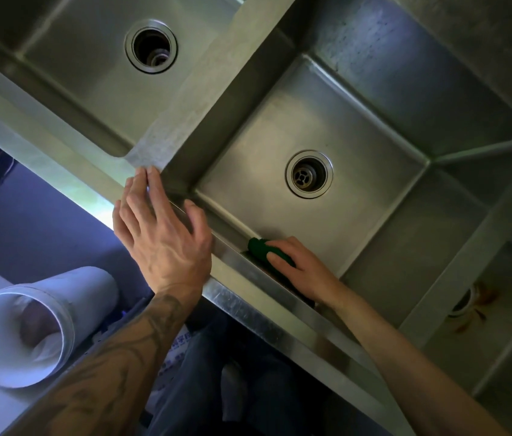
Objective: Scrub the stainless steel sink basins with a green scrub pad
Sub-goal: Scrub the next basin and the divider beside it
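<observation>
A stainless steel sink unit fills the view, with a middle basin [327, 108] and a left basin [91, 73], each with a round drain. My right hand [302, 269] is inside the middle basin, pressing a green scrub pad [261, 248] against its near wall, just below the front rim. The pad is partly hidden under my fingers. My left hand [160, 234] lies flat on the front rim [248, 297], fingers spread, at the divider [191, 99] between the two basins. It holds nothing.
A third basin [500, 325] with a rust-stained drain sits at the right. A white cylindrical container [37, 328] lies on its side at the lower left, below the sink's front edge. My legs show under the rim.
</observation>
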`<state>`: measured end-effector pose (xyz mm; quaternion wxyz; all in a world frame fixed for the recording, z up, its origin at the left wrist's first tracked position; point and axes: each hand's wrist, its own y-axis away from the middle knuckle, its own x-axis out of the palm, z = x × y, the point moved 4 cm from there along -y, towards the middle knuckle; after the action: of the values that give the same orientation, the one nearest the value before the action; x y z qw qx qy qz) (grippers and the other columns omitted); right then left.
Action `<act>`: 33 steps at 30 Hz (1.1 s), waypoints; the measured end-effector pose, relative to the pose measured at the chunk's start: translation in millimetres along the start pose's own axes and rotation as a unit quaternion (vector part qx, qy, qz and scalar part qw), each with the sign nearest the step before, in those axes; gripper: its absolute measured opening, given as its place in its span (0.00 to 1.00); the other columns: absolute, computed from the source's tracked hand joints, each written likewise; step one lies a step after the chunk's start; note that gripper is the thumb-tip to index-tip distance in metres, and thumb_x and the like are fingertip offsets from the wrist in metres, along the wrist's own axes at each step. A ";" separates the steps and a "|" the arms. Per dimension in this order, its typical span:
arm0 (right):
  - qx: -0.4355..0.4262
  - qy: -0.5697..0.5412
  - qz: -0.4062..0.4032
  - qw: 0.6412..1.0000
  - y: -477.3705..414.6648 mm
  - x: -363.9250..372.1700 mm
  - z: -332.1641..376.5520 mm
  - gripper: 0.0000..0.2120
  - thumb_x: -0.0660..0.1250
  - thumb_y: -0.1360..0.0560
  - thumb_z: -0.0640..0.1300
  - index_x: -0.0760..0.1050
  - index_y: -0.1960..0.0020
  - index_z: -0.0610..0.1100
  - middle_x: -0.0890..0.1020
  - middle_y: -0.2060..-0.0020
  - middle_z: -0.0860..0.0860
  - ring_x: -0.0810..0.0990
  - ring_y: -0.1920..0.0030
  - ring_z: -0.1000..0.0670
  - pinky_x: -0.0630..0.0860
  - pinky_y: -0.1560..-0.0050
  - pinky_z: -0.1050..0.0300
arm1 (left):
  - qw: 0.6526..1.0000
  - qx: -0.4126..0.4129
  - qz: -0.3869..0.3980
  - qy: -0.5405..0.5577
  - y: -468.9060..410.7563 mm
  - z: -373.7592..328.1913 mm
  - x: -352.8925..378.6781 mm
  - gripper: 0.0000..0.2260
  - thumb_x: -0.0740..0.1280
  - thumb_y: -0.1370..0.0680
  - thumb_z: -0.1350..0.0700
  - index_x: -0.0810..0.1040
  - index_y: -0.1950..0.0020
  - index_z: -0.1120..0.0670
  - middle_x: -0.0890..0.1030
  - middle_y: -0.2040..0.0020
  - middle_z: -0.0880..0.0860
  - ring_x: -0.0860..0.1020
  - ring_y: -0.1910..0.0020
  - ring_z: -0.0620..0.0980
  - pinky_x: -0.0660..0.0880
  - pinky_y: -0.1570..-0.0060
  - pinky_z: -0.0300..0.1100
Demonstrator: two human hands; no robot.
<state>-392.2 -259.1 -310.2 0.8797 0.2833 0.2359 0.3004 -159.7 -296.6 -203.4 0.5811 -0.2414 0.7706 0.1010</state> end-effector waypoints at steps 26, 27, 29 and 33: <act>-0.017 -0.060 -0.034 0.997 42.3 -6.2 -10.6 0.20 0.60 0.17 0.64 0.75 0.30 0.58 0.77 0.42 0.63 0.79 0.40 0.59 0.73 0.42 0.71 | 1.000 -0.007 0.000 0.005 -0.2 -2.2 -4.8 0.27 0.65 0.18 0.53 0.70 0.20 0.60 0.73 0.23 0.61 0.71 0.23 0.62 0.61 0.20 0.60; -0.015 -0.060 -0.024 0.998 43.7 -7.3 -11.7 0.20 0.60 0.17 0.64 0.74 0.30 0.57 0.77 0.42 0.63 0.78 0.39 0.59 0.73 0.42 0.71 | 1.000 -0.007 0.002 0.005 -0.3 -2.7 -4.9 0.27 0.65 0.18 0.53 0.70 0.20 0.60 0.73 0.23 0.61 0.71 0.23 0.62 0.61 0.21 0.61; 0.022 -0.028 0.012 0.999 30.4 -7.3 -21.1 0.19 0.59 0.15 0.59 0.74 0.28 0.54 0.77 0.40 0.58 0.77 0.39 0.59 0.72 0.39 0.68 | 1.000 -0.006 0.008 0.004 -0.9 -3.8 -4.7 0.27 0.64 0.18 0.53 0.70 0.20 0.60 0.72 0.23 0.61 0.71 0.23 0.63 0.61 0.21 0.61; 0.103 0.044 0.073 0.991 5.8 -5.2 -44.6 0.17 0.58 0.13 0.49 0.72 0.27 0.46 0.75 0.36 0.45 0.74 0.36 0.49 0.71 0.32 0.52 | 1.000 -0.003 0.006 0.003 -0.3 -2.3 -3.9 0.27 0.64 0.18 0.52 0.70 0.19 0.60 0.72 0.23 0.61 0.71 0.23 0.63 0.62 0.21 0.62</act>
<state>-424.3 -242.8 -337.6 0.8102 0.3755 0.2826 0.3504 -160.7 -296.9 -199.0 0.5779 -0.2388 0.7732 0.1059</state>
